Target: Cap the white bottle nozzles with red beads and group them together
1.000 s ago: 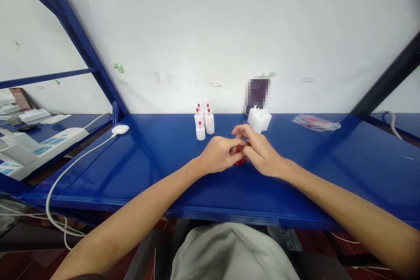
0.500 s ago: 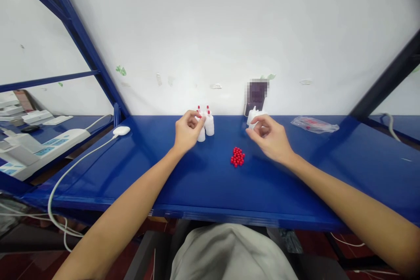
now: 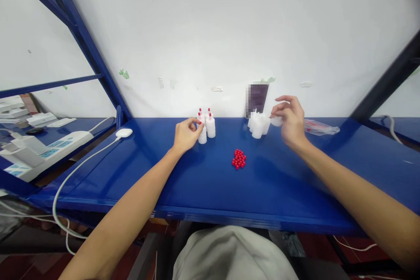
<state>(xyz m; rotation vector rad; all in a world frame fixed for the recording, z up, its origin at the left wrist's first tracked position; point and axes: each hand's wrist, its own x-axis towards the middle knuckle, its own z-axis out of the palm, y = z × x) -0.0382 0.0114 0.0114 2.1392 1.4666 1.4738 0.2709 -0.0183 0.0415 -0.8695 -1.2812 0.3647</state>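
Note:
Several white bottles with red tips [image 3: 210, 127] stand grouped near the back of the blue table. Beside them, my left hand [image 3: 187, 134] pinches a small red cap between thumb and fingertip. My right hand [image 3: 291, 120] is raised at the right, with its fingers closed on a white bottle [image 3: 276, 121], partly hidden by the hand. Between the hands, several white bottles without red caps [image 3: 257, 126] stand close together. A cluster of small red caps [image 3: 239, 159] lies on the table in front of them.
A dark-screened, partly pixelated device [image 3: 258, 97] leans on the wall behind the bottles. At right lies a clear plastic bag [image 3: 320, 127]. A white charger puck [image 3: 124, 133] with its cable and a power strip [image 3: 62, 148] are at left.
My right hand has moved right and up, away from the uncapped bottles, with a white bottle in it. My left hand has shifted slightly down from the red-tipped bottles.

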